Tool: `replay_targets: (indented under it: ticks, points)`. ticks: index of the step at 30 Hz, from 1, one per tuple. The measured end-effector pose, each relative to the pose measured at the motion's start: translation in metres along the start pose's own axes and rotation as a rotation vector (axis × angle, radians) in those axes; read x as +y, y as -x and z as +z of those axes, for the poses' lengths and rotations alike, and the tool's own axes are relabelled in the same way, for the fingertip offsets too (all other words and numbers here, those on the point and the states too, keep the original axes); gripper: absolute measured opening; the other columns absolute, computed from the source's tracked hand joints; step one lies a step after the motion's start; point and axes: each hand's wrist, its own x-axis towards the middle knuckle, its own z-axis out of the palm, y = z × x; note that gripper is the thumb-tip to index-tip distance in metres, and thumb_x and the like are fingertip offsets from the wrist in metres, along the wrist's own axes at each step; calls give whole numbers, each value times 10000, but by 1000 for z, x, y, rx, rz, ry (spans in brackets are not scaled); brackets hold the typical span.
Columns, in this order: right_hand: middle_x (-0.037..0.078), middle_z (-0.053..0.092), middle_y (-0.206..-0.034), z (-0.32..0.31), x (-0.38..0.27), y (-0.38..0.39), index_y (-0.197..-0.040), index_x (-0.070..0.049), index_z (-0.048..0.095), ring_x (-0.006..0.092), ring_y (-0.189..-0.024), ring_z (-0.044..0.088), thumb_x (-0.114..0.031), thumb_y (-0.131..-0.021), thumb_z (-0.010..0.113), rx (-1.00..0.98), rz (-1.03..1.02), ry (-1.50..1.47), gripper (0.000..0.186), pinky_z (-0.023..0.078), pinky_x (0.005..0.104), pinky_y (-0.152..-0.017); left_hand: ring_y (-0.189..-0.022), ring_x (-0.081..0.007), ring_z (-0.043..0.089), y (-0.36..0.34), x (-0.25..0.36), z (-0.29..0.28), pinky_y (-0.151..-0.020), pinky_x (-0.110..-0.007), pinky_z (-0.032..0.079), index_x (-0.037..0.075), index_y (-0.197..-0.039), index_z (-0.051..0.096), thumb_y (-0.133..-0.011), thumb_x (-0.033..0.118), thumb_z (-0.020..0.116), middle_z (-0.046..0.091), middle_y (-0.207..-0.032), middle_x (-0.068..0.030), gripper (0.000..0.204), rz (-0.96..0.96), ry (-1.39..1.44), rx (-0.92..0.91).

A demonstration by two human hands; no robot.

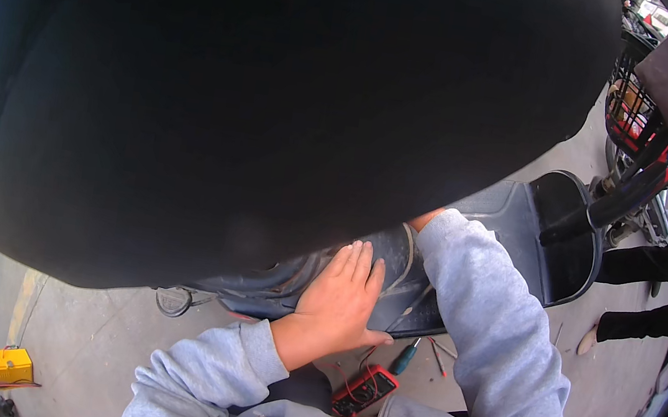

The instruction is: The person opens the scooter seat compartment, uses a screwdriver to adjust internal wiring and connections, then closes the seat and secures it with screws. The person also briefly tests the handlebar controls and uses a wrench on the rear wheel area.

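Observation:
A big black padded shape (278, 117), seemingly a raised scooter seat, fills the upper view close in front of me. Below its edge, my left hand (334, 305) lies with fingers stretched out and thumb apart on the dark plastic body (413, 313) of the vehicle. Only the wrist side of my right hand (424, 219) shows; its fingers are hidden behind the black shape, so what they touch cannot be seen. A pale cable (409, 261) curves over the body between my hands.
On the floor near me lie a red multimeter (365, 391), a teal-handled screwdriver (405, 357) and a thin probe (438, 357). A yellow box (7, 366) sits at left. Rightward are the black footwell (566, 239), a person's dark-trousered legs (644, 323) and a wire basket (634, 105).

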Motion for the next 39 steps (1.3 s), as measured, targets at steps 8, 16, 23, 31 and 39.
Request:
replay_targets:
  ticks: [8,16,23,31,39]
  points:
    - [150,676,-899,3,-2,3,-917,-43,710,351,-885,666,-51,-806,747,114,-121,58,117,545,418,-794,-1446,-453,386,-1,-1,2,-1234,-483,235,-120,-1425,471,-741,778,682,436,-1481,-364,1148,3,-11,-5]
    - [156,664,-949,8,12,-1,-926,-45,713,372,-929,662,-70,-838,724,22,-127,76,93,546,430,-819,-1443,-454,389,0,0,1,-1233,-478,237,-120,-1423,470,-745,782,675,433,-1478,-374,1147,4,-10,3]
    - [147,662,-965,6,9,-4,-941,-61,718,376,-943,658,-74,-852,704,-62,-23,51,91,546,435,-828,-1435,-452,401,0,0,1,-1233,-474,236,-119,-1418,475,-732,785,685,436,-1476,-372,1154,4,-24,19]
    - [155,653,-1019,3,-4,-5,-962,-45,672,390,-956,652,-90,-882,685,-106,-39,139,93,538,462,-833,-1431,-449,403,0,0,3,-1231,-482,238,-121,-1413,479,-725,770,703,437,-1476,-368,1148,3,5,34]
    - [180,661,-1055,-2,-20,-9,-1003,-29,658,408,-1015,647,-150,-929,677,-191,69,294,143,530,482,-862,-1429,-441,405,0,0,3,-1230,-481,239,-118,-1409,484,-719,754,721,442,-1475,-357,1136,-1,8,41]
